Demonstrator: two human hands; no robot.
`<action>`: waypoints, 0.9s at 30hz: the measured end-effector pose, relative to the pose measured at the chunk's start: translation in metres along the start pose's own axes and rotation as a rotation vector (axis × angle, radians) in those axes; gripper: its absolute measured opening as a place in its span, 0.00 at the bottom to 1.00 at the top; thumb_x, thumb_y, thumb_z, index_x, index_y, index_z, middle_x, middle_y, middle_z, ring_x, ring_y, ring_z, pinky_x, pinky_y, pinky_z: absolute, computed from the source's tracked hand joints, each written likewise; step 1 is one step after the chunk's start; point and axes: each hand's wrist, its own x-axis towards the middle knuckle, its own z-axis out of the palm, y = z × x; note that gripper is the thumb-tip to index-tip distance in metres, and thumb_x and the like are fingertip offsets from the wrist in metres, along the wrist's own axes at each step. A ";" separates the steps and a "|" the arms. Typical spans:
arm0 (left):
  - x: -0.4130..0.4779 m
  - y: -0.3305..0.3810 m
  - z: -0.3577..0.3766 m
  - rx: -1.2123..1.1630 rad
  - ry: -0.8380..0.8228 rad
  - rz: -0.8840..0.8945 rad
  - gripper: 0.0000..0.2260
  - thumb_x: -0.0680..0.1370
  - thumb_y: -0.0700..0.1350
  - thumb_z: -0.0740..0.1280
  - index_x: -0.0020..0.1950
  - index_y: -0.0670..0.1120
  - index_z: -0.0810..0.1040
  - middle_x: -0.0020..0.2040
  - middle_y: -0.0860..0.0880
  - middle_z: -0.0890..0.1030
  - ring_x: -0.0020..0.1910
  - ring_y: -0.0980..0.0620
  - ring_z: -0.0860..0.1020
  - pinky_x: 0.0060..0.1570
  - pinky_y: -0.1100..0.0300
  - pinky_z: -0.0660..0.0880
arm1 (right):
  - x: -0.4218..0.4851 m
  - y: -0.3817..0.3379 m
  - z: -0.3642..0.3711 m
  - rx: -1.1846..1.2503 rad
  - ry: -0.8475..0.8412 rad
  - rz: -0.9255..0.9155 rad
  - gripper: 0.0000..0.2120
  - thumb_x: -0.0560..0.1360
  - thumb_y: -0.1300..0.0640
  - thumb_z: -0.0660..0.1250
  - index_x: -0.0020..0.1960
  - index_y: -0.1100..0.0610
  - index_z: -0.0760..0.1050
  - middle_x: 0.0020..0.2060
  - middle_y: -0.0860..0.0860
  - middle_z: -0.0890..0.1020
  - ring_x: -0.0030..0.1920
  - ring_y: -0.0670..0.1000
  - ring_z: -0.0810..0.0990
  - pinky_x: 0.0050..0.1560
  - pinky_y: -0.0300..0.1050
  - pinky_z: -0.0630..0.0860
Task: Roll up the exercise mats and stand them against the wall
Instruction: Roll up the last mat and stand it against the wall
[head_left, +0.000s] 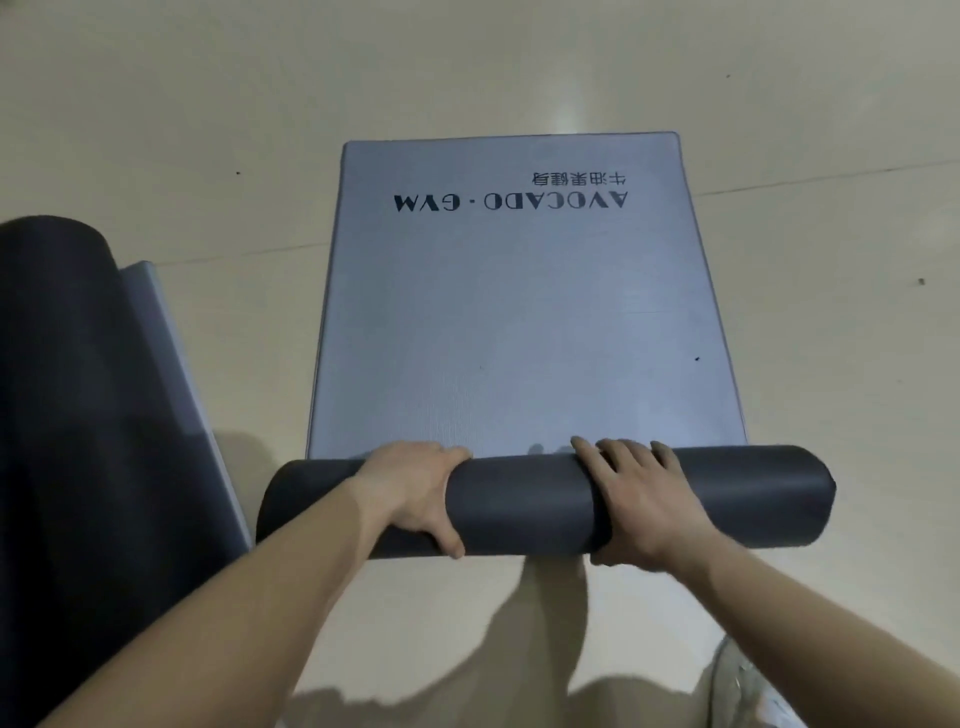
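Grey exercise mat (519, 322) lies on the smooth cream floor (208, 104), its lighter, finely textured face up, with black "AVOCADO · GYM" lettering (511, 201) near the far end. The near end is wound into a matte dark-grey cylinder (524, 512). Left hand (415, 493) and right hand (636, 501), set apart, each keep a closed grip on that cylinder, fingers curled over the top, thumbs on the near side. A second mat (62, 389), partly rolled and equally dark, lies at left.
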 end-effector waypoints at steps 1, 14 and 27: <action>0.001 -0.001 -0.009 -0.054 -0.032 -0.005 0.44 0.58 0.67 0.80 0.71 0.58 0.69 0.59 0.55 0.79 0.56 0.48 0.78 0.51 0.53 0.74 | -0.009 -0.006 0.013 -0.035 0.073 0.030 0.65 0.54 0.34 0.82 0.82 0.50 0.52 0.74 0.56 0.69 0.75 0.61 0.67 0.75 0.64 0.57; -0.003 0.002 0.021 0.048 0.479 -0.216 0.58 0.66 0.79 0.65 0.83 0.54 0.40 0.85 0.47 0.46 0.83 0.41 0.43 0.79 0.43 0.41 | 0.039 -0.003 -0.021 -0.026 0.117 0.029 0.60 0.62 0.33 0.77 0.82 0.48 0.47 0.78 0.55 0.60 0.79 0.59 0.57 0.76 0.68 0.47; 0.040 -0.029 -0.026 0.175 0.526 -0.198 0.60 0.59 0.76 0.72 0.79 0.51 0.49 0.77 0.47 0.61 0.75 0.40 0.62 0.75 0.39 0.58 | 0.124 0.023 -0.095 0.053 -0.078 -0.011 0.56 0.50 0.25 0.77 0.73 0.41 0.62 0.57 0.47 0.77 0.56 0.55 0.79 0.57 0.54 0.77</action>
